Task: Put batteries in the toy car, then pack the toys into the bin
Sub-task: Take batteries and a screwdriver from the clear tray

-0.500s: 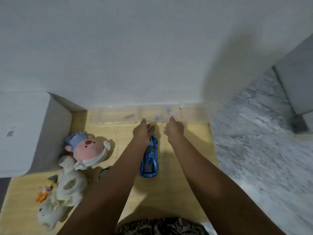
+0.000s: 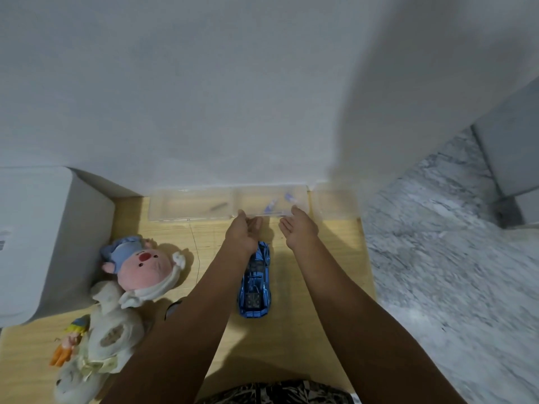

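Head view, the only one supplied. Both hands reach to the far edge of the wooden counter (image 2: 294,339), where a clear plastic organiser tray (image 2: 189,207) lies against the wall with its long axis running left to right. The left hand (image 2: 243,231) and right hand (image 2: 299,228) are set side by side at the near wall of the tray's middle compartment, palms turned partly inward toward each other, fingers extended and relaxed; neither grips or pinches anything that can be seen. Whether the fingertips touch the tray rim cannot be determined. Inside that middle compartment lie small bluish-white items (image 2: 277,204), possibly the batteries, though they are too blurred to confirm; a dark slender object (image 2: 218,206) lies in the left compartment. The blue toy car (image 2: 256,282) rests on the counter between the two forearms, its long axis running near to far, the far end passing beneath the left wrist. It lies on the near side of both hands, closer to the left. Judgement: the coming move turns on the middle compartment directly ahead of the fingertips; the right hand stands nearest the bluish items, so it is better placed to lift them, with the car just behind for loading. To the left lie a pink plush toy (image 2: 143,262), a white plush (image 2: 108,339) and a small doll (image 2: 68,342), beside a white box (image 2: 43,243).
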